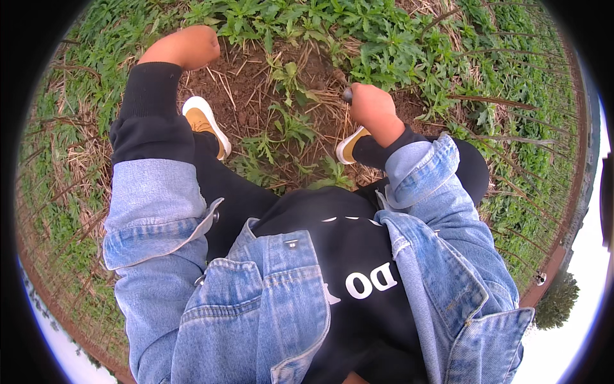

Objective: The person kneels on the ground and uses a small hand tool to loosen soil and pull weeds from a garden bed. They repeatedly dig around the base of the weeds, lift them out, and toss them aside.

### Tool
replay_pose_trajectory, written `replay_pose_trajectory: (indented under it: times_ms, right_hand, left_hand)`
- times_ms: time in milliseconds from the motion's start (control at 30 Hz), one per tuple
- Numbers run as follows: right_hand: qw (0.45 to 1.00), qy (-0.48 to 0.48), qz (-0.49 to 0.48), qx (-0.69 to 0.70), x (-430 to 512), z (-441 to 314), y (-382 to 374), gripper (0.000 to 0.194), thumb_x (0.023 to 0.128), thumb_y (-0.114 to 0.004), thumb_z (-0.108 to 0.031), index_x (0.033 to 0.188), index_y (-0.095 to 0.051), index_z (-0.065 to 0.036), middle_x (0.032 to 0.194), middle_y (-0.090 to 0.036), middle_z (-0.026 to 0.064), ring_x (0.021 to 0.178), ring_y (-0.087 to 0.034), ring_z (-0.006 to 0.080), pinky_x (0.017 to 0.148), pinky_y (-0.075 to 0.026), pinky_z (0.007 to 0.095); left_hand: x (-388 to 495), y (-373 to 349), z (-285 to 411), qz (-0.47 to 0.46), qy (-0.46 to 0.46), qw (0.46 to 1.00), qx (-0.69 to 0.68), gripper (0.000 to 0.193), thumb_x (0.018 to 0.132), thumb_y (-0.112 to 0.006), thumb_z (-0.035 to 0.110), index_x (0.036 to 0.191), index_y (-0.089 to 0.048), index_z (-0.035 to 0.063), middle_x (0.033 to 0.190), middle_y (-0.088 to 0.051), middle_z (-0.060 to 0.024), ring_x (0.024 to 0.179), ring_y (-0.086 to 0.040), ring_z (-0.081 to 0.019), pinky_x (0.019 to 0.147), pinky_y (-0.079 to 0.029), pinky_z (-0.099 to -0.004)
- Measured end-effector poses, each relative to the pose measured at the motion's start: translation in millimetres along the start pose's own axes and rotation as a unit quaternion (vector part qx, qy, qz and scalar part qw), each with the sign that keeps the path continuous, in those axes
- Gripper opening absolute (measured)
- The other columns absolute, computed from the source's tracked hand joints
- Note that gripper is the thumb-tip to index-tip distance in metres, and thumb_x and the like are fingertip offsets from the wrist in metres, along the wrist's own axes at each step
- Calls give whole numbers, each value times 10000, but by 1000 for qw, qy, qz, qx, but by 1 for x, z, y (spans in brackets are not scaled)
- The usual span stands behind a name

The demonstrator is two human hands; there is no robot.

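Note:
My right hand (374,106) is closed around a tool handle, whose dark rounded end (347,95) sticks out beside the thumb. The rest of that tool is hidden or blends with the soil. At the upper left, my left hand (199,45) is bent at the wrist, its back towards me. Its fingers are out of sight, so what they touch does not show. It is close to leafy green plants (252,21) bordering a patch of brown soil (240,72). A young plant (288,79) with pale green leaves grows from that soil between my hands.
My tan shoes with white soles, left (204,122) and right (352,144), stand on the soil. Low weeds (290,127) grow between them. Dry straw (331,98) and thin brown stalks (494,101) lie among dense greenery. A dirt strip (547,276) and a tree (556,300) appear at right.

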State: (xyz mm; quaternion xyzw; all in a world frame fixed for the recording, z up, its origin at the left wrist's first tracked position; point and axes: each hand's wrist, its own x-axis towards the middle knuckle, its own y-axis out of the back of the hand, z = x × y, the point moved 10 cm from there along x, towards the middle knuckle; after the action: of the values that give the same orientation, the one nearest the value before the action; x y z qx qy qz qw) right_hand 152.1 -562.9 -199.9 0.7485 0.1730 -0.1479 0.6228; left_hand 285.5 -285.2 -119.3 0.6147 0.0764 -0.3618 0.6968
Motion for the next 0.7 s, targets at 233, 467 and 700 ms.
replay_pose_trajectory:
  times_ms: [233,467,700]
  right_hand:
    - [998,-16,42,40,-1,-2,14,206,759,-605,-144,959,-650,-126,873,-683,142,840,-656,330,743,-518,425]
    - [995,63,46,64,16,-37,-1,318,752,-620,-136,1067,-639,-171,901,-684,120,850,-653,326,757,-520,415]
    - [993,18,75,87,-2,-19,37,244,745,-604,-129,983,-660,-132,865,-681,145,823,-653,345,727,-518,437]
  left_hand:
    - [-7,12,12,98,-70,993,-16,261,810,-498,169,676,-595,-32,619,-579,-206,596,-582,-350,630,-477,-444]
    - [-9,3,4,25,-21,999,-18,246,803,-503,170,691,-597,-27,632,-587,-205,607,-588,-354,627,-479,-440]
    - [-10,4,-3,33,-38,999,-15,247,806,-501,170,702,-600,-32,656,-598,-213,621,-598,-352,644,-484,-443]
